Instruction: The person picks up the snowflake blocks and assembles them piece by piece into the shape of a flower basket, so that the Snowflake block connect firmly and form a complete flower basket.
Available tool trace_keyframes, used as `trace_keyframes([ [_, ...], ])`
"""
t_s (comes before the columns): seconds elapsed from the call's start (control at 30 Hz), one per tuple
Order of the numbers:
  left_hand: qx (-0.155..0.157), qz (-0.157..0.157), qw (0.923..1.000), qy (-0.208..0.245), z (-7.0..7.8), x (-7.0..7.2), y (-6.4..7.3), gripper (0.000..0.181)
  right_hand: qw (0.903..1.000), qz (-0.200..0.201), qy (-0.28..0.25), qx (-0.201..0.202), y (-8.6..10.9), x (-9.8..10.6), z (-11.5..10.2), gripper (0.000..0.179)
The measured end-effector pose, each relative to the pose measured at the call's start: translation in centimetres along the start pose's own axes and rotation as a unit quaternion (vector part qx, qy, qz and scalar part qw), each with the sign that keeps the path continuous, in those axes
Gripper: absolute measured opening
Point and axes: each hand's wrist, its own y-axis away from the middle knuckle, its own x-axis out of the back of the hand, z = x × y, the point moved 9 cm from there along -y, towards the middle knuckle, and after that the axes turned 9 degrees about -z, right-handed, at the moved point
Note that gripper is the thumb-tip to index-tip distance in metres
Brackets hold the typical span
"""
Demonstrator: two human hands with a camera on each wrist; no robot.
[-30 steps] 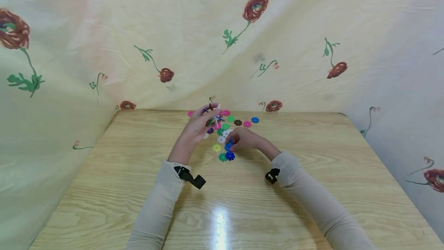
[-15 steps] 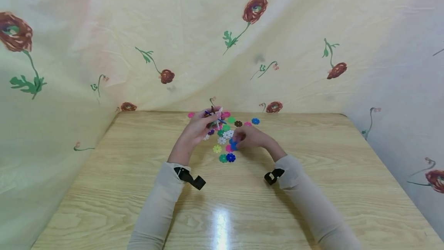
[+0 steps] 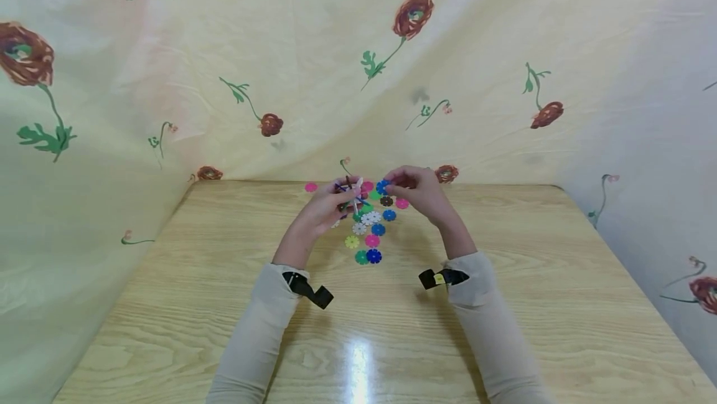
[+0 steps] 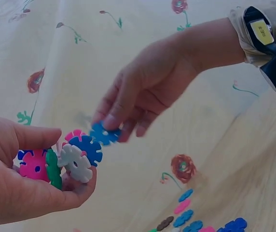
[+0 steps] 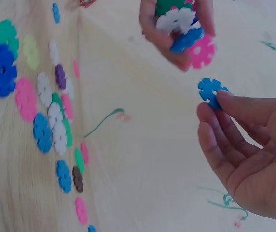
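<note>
My left hand (image 3: 322, 210) grips a cluster of interlocked snowflake discs (image 4: 76, 163) above the table. Pink, green, white and blue discs show in it; the fingers and palm hide part of the cluster. Between thumb and fingertips my right hand (image 3: 421, 193) pinches a single blue snowflake disc (image 5: 209, 91), notched round its edge. This disc is close beside the cluster in the left wrist view, and a gap shows between them in the right wrist view. Below the hands lie loose discs, among them a yellow one (image 3: 351, 242), a pink one (image 3: 372, 241) and a dark blue one (image 3: 374, 256).
The discs spread over the far middle of the wooden table (image 3: 224, 329), some overlapping, such as white ones (image 5: 56, 121). A brown disc (image 3: 386, 201) and another pink disc (image 3: 402, 203) lie near the back edge. A flowered cloth (image 3: 313, 80) hangs behind the table.
My right hand has lifted a blue disc from the table and carried it up and away, toward the cluster's height. A pink disc beneath is uncovered. The left hand has barely moved.
</note>
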Motion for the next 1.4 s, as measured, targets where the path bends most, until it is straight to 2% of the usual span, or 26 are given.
trace_keyframes([
  [0.2,0.004,-0.016,0.9999,-0.003,-0.3,-0.2,-0.2,0.037,0.9971,0.057,-0.019,0.046,0.4,0.3,-2.1,0.021],
  [0.37,0.002,-0.029,0.9996,-0.002,-0.5,-0.4,-0.4,0.041,0.993,0.086,-0.03,0.075,0.4,0.2,-2.7,0.02],
  [0.9,-0.007,-0.046,0.9988,-0.016,-0.5,-1.0,-0.6,0.037,0.9894,0.088,-0.011,0.115,0.3,-0.5,-3.3,0.017],
  [1.17,-0.003,-0.036,0.9984,-0.043,-0.6,-1.0,-0.4,0.031,0.9898,0.096,0.013,0.104,0.4,-1.0,-3.0,0.016],
  [1.4,-0.02,-0.051,0.9963,-0.066,-0.5,-1.4,-0.4,0.033,0.989,0.099,-0.004,0.11,0.6,-1.1,-3.3,0.015],
])
